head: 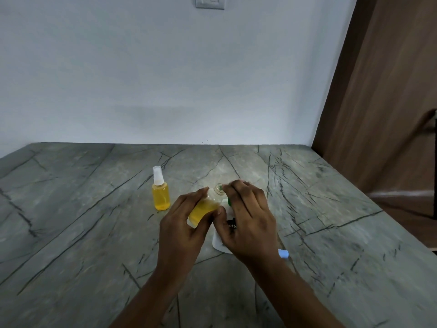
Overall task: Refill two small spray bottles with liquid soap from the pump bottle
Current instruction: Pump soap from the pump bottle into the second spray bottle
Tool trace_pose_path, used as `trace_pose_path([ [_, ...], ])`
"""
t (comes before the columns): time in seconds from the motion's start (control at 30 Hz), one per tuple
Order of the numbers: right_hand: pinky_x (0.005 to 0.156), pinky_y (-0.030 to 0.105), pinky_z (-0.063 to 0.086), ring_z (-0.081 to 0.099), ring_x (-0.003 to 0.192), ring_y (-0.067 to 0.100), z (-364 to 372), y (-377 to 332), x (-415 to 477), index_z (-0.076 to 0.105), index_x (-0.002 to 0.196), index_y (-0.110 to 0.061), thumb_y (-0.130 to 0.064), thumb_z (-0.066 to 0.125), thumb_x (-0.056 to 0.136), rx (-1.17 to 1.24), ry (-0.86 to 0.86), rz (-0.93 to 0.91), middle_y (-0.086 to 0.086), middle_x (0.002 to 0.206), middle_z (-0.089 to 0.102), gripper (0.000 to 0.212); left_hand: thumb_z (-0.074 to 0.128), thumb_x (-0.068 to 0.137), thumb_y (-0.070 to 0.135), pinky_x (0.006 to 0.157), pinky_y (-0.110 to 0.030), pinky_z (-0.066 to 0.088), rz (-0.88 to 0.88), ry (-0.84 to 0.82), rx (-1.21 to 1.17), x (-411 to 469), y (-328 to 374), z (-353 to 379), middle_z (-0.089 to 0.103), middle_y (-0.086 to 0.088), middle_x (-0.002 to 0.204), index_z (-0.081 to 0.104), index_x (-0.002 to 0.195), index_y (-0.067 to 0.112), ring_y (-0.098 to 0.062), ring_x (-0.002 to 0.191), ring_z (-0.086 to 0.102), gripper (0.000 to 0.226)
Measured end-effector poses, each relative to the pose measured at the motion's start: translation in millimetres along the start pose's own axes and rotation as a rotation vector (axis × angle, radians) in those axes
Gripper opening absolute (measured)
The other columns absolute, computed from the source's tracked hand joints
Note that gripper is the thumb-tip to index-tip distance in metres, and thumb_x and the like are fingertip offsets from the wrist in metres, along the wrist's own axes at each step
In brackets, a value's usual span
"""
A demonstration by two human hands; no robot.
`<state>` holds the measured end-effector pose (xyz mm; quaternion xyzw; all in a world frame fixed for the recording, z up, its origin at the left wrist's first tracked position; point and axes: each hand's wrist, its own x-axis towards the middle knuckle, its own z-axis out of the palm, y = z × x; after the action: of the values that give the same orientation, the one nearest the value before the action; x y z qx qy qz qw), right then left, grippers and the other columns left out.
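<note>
My left hand point(186, 223) grips a small clear spray bottle point(205, 209), tilted with its open neck up and to the right and holding yellow soap. My right hand point(248, 218) lies over the white pump bottle point(218, 243), whose green pump part point(229, 201) shows between my hands; its fingertips reach the open neck. How the right fingers hold the pump is hidden. A second small spray bottle point(161, 192), full of yellow soap and with its white sprayer on, stands upright to the left.
A small light-blue cap point(283, 253) lies on the grey veined stone counter point(331, 233) by my right wrist. A white wall closes the back and a brown wooden panel point(383, 102) stands at the right.
</note>
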<state>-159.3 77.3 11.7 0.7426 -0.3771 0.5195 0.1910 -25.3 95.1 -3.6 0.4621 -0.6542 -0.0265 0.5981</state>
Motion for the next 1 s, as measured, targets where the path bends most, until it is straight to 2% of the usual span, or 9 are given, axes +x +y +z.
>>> trace_pose_path([
  [0.17, 0.087, 0.024, 0.044, 0.052, 0.104, 0.021, -4.1, 0.5, 4.7, 0.067, 0.107, 0.000, -0.023, 0.057, 0.083, -0.021, -0.031, -0.013, 0.012, 0.107, 0.064, 0.035, 0.060, 0.081, 0.039, 0.083, -0.005, 0.043, 0.010, 0.010, -0.002, 1.0, 1.0, -0.2, 0.060, 0.014, 0.108, 0.056, 0.119, 0.024, 0.009, 0.102, 0.056, 0.041],
  [0.33, 0.084, 0.025, 0.047, 0.053, 0.104, 0.021, -5.2, 0.4, 9.1, 0.067, 0.107, 0.001, -0.022, 0.057, 0.083, -0.030, -0.024, -0.024, 0.012, 0.107, 0.064, 0.034, 0.059, 0.081, 0.039, 0.083, -0.007, 0.045, 0.011, 0.018, -0.012, 1.1, 1.5, 1.1, 0.062, 0.012, 0.108, 0.056, 0.119, 0.025, 0.007, 0.102, 0.057, 0.040],
  [0.5, 0.089, 0.025, 0.043, 0.051, 0.107, 0.023, -4.8, 3.8, 6.8, 0.065, 0.110, 0.001, -0.019, 0.065, 0.079, -0.045, -0.039, -0.035, 0.013, 0.109, 0.064, 0.037, 0.058, 0.081, 0.039, 0.084, -0.006, 0.044, 0.013, 0.015, 0.002, 1.8, 1.8, 1.4, 0.063, 0.009, 0.109, 0.059, 0.119, 0.019, 0.007, 0.103, 0.056, 0.042],
  [1.0, 0.088, 0.022, 0.041, 0.051, 0.104, 0.020, -2.2, 0.4, 2.7, 0.065, 0.107, 0.000, -0.022, 0.059, 0.081, 0.019, -0.015, 0.007, 0.012, 0.107, 0.064, 0.035, 0.061, 0.081, 0.041, 0.084, -0.007, 0.045, -0.022, -0.007, 0.007, 0.2, 1.2, -0.1, 0.065, 0.005, 0.108, 0.061, 0.118, 0.016, 0.001, 0.103, 0.058, 0.046],
])
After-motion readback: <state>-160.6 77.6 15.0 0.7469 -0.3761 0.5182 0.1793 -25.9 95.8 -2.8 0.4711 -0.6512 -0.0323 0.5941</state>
